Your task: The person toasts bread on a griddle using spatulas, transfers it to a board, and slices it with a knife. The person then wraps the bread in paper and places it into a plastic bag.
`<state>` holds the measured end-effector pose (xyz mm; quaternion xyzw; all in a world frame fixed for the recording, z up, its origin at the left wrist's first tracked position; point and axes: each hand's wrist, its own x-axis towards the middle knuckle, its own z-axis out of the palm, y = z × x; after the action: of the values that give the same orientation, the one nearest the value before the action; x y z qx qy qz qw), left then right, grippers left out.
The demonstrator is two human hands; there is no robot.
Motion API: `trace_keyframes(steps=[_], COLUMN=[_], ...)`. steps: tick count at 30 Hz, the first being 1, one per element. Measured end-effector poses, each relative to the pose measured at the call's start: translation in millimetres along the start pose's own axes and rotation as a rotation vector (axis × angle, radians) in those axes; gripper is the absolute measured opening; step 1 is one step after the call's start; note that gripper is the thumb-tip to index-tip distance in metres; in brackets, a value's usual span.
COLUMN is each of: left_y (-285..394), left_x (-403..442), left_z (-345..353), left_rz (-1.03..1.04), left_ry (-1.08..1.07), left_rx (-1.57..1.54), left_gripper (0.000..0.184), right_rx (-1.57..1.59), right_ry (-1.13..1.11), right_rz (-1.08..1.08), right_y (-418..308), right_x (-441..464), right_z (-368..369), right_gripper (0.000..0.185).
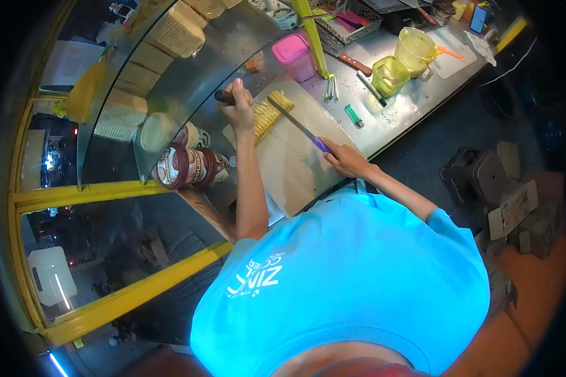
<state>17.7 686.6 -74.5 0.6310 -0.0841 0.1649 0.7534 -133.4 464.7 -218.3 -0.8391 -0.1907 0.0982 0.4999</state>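
My left hand (238,113) is closed round the black handle of a tool (224,96), above the left side of the cutting board. What the tool's far part does is hidden. My right hand (348,159) grips a knife (302,128) by its purple handle. The blade points up and left, its tip over a yellow, sliced-looking food piece (271,117). This food lies on the pale cutting board (294,164), just right of my left hand.
Printed jars (181,167) stand left of the board. Beyond it are a pink-lidded container (294,56), a green container (390,76), a clear jug (415,51), a green lighter (354,115) and a wooden-handled knife (355,63). A yellow post (312,38) rises nearby.
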Motion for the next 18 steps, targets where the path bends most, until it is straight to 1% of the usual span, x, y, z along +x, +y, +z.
trace_keyframes(steps=[1,2,4,7,8,10,12,14,15,17,18], left_y=[-4,-19,-63,-64,-64,-64,-65,-67,-69,-69,-70], left_x=[0,-1,3,9,9,10,9,7,4,6,9], left_z=[-4,-8,-16,-14,-12,-13,-12,-11,-11,-12,-13], left_rz=[-0.005,-0.002,-0.013,-0.034,-0.032,-0.030,-0.042,0.028,0.023,0.014,0.018], left_ry=[0.032,0.043,0.162,0.139,0.138,0.129,0.115,0.116,0.117,0.121,0.134], left_rx=[0.037,0.045,0.130,0.171,0.170,0.171,0.171,0.243,0.246,0.213,0.219], left_gripper=[0.041,0.041,0.043,0.045,0.047,0.047,0.047,0.047,0.047,0.041,0.041], right_rx=[-0.148,-0.144,-0.247,-0.252,-0.302,-0.406,-0.452,-0.544,-0.540,-0.548,-0.548], right_ry=[0.016,0.006,0.010,-0.052,0.002,-0.028,-0.010,0.064,0.060,-0.054,-0.063], right_rz=[0.002,-0.007,0.089,0.092,0.014,0.087,0.080,0.040,0.042,0.088,0.076], right_y=[-2,-5,-15,-27,-31,-46,-41,-29,-29,-42,-51], right_x=[-6,-15,-34,-41,-33,8,69,116,107,80,60], right_z=[-1,-3,-13,-19,-15,-6,18,45,44,32,22], right_gripper=[0.049,0.049,0.053,0.056,0.059,0.056,0.054,0.053,0.053,0.057,0.057])
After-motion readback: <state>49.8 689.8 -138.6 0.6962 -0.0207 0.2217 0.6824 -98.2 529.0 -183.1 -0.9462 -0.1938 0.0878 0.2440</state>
